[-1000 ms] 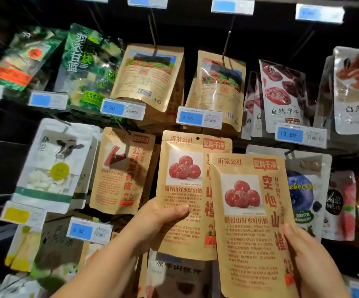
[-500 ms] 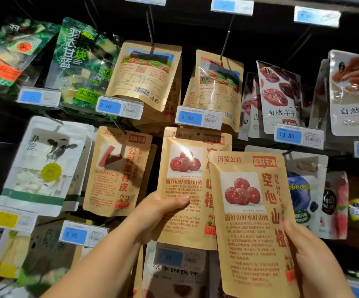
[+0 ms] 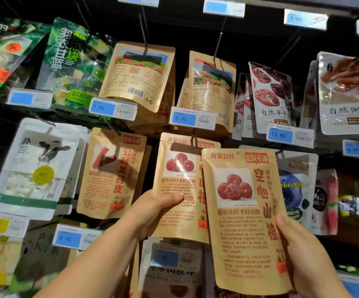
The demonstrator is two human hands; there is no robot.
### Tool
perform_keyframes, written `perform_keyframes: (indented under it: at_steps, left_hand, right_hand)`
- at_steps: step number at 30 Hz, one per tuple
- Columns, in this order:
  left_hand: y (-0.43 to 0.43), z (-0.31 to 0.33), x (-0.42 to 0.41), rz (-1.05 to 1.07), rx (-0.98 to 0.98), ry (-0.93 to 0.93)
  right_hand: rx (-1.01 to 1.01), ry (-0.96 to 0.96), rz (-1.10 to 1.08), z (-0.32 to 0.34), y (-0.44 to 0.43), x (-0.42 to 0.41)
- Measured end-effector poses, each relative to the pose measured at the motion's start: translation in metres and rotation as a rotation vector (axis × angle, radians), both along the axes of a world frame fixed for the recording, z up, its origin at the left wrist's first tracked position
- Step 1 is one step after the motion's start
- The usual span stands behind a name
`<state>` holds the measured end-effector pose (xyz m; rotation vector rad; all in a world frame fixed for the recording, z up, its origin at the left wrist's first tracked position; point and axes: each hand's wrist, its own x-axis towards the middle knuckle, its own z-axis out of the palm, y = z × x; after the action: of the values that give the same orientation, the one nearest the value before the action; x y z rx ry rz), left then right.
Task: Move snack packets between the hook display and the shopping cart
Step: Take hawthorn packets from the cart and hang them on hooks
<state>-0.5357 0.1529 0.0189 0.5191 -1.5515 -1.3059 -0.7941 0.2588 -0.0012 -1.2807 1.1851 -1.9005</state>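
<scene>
Gripped loose hawthorn packet at its lower right edge in right hand, top near the hook, apparently for hanging; pinched hung twin packet with left hand, thumb across front, seemingly steadying it; cart unseen.

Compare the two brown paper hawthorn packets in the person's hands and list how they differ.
The rear brown paper hawthorn packet, pinched by the left hand, has its top at the metal hook; the front brown paper hawthorn packet, held by the right hand, is off any hook.
The front packet overlaps the rear packet's right edge, hiding it.
Both share the same red-fruit picture and red lettering.
</scene>
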Motion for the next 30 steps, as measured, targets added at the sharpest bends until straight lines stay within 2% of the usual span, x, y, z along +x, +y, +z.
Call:
perform_keyframes:
  at_steps: [6, 9, 12, 16, 18, 20, 22, 24, 30]
  left_hand:
    - [-0.038, -0.003, -0.003, 0.151, -0.044, -0.156]
    - [-0.059, -0.007, -0.007, 0.31, -0.063, -0.212]
    - [-0.063, -0.004, -0.011, 0.522, -0.039, -0.042]
    - [-0.04, 0.005, -0.013, 0.81, -0.333, 0.061]
    - [-0.025, 0.01, -0.013, 0.739, -0.374, 0.131]
    - [-0.011, 0.015, -0.014, 0.539, -0.329, 0.21]
    - [-0.004, 0.018, -0.014, 0.331, -0.274, 0.2]
    - [-0.001, 0.016, -0.014, 0.213, -0.244, 0.153]
    - [-0.01, 0.009, -0.017, 0.198, -0.216, 0.11]
  right_hand:
    - [-0.032, -0.04, 0.032, 0.01, -0.018, 0.014]
    - [-0.04, -0.016, 0.003, 0.015, -0.031, 0.023]
    - [-0.034, 0.027, 0.004, 0.021, -0.04, 0.034]
    - [-0.026, 0.089, -0.004, 0.027, -0.048, 0.045]
    - [-0.028, 0.106, -0.006, 0.028, -0.052, 0.048]
    - [-0.024, 0.12, -0.012, 0.028, -0.055, 0.052]
    - [-0.024, 0.129, -0.022, 0.029, -0.057, 0.057]
    - [-0.021, 0.136, -0.032, 0.031, -0.056, 0.063]
    - [-0.013, 0.123, -0.006, 0.037, -0.055, 0.075]
